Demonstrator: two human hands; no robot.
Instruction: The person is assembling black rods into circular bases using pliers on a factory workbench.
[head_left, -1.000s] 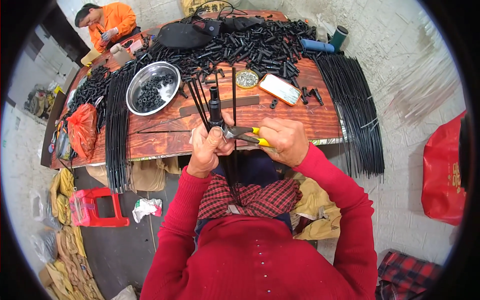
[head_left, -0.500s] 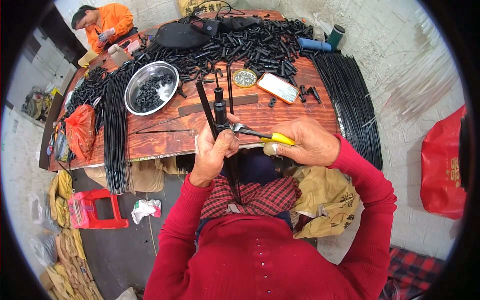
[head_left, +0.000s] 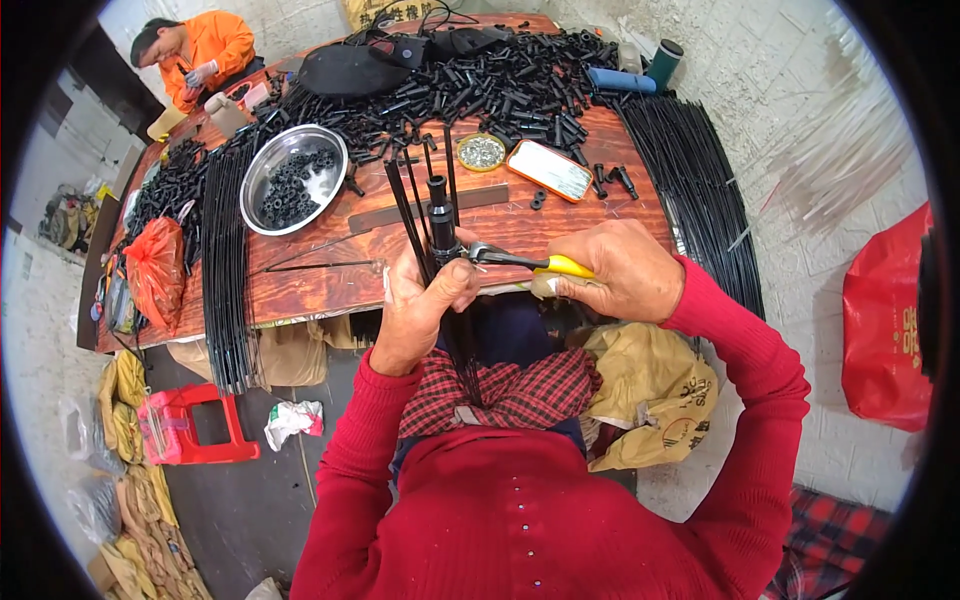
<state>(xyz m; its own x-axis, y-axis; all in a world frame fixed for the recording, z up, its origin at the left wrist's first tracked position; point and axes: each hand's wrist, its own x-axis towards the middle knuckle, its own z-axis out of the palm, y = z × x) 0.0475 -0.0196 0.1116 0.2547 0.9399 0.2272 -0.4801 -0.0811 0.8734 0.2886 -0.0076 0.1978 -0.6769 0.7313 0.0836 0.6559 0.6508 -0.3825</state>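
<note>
My left hand [head_left: 420, 310] is closed around a black hub piece [head_left: 441, 225] with several thin black rods, which looks like part of an umbrella frame. The hub stands upright, its narrow top showing above my thumb. Below the hand, the rods run down toward my lap. In my right hand [head_left: 630, 272] is a pair of pliers [head_left: 568, 266] with yellow handle grips. Their metal jaws are against the side of the hub, beside my left thumb. Whether they pinch a wire there is too small to tell.
On the wooden table [head_left: 340, 290] are a steel bowl [head_left: 255, 200] of black rings, a tin of small metal bits [head_left: 481, 151], an orange-rimmed tray [head_left: 549, 170] and heaped black plastic parts [head_left: 480, 90]. Rod bundles [head_left: 232, 280] lie at both sides. A co-worker in orange [head_left: 220, 45] sits far left.
The rods above my left hand have spread apart a little. My right hand has turned slightly with the pliers, whose jaws remain at the hub. The view has shifted slightly.
</note>
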